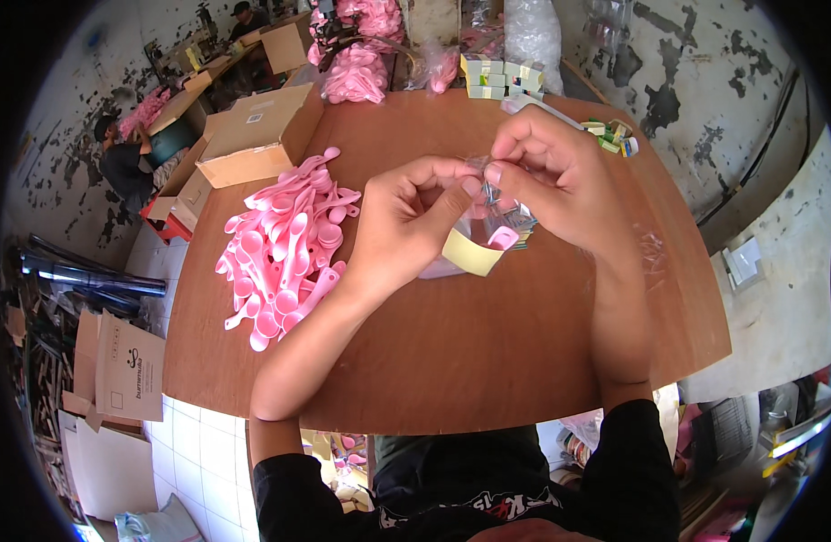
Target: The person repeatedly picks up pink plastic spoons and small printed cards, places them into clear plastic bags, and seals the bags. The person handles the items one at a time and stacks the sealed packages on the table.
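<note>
My left hand [408,212] and my right hand [560,176] meet above the middle of the brown table [415,352]. Both pinch a small piece of clear plastic [478,163], apparently a thin bag, between thumb and fingers. Just below them is a curved pale-yellow card strip [470,254], with the pink end of a spoon [503,238] beside it. Whether these hang from the plastic or lie on the table, I cannot tell. Shiny clear packaging [513,217] shows behind my fingers. Left of my left forearm, a heap of pink plastic spoons [284,248] lies loose.
A cardboard box [260,135] stands at the table's far left. Stacked pale-green card packs [503,78] and pink spoons in bags [356,74] line the far edge. Small yellow-green cards [611,137] lie far right. A person [129,163] sits beyond the table at the left.
</note>
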`<state>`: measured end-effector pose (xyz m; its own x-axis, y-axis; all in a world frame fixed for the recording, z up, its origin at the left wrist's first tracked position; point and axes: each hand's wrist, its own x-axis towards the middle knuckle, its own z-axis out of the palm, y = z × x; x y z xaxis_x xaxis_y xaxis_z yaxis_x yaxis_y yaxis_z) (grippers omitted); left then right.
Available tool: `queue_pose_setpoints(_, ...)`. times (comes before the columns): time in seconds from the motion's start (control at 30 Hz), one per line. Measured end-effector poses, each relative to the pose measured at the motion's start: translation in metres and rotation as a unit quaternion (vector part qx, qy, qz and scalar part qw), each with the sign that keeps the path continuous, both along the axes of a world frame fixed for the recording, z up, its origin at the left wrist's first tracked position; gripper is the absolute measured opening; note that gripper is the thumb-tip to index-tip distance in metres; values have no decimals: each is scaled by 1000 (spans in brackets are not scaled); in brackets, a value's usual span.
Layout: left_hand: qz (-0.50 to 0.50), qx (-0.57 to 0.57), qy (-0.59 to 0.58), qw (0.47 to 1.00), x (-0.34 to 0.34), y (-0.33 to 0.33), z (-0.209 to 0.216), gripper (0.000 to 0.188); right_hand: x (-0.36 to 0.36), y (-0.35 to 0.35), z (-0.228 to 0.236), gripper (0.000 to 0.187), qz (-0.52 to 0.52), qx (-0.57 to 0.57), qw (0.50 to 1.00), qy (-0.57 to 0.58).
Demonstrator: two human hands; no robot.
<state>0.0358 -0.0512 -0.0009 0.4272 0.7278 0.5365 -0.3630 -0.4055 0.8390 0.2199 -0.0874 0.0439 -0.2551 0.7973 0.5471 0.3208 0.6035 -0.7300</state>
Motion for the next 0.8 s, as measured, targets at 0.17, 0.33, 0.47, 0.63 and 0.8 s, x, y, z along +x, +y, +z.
queue_pose_setpoints(0.17,30,-21,58,998,-8,1,5,15,-9,2,0,8,-94,170,979,-63)
queue_pose_setpoints(0.33,54,35,145,987,-17,3,11,20,-8,0,4,14,-121,284,925,-222)
queue_pose_setpoints(0.47,59,73,174,980,-17,3,8,18,-9,1,-2,13,-123,294,914,-251)
queue_pose_setpoints(0.63,44,95,261,960,-24,1,11,24,-11,4,-8,12,-129,298,907,-268)
queue_pose_setpoints(0.8,34,114,237,964,-25,-1,12,25,-8,8,-4,12,-86,243,955,-148)
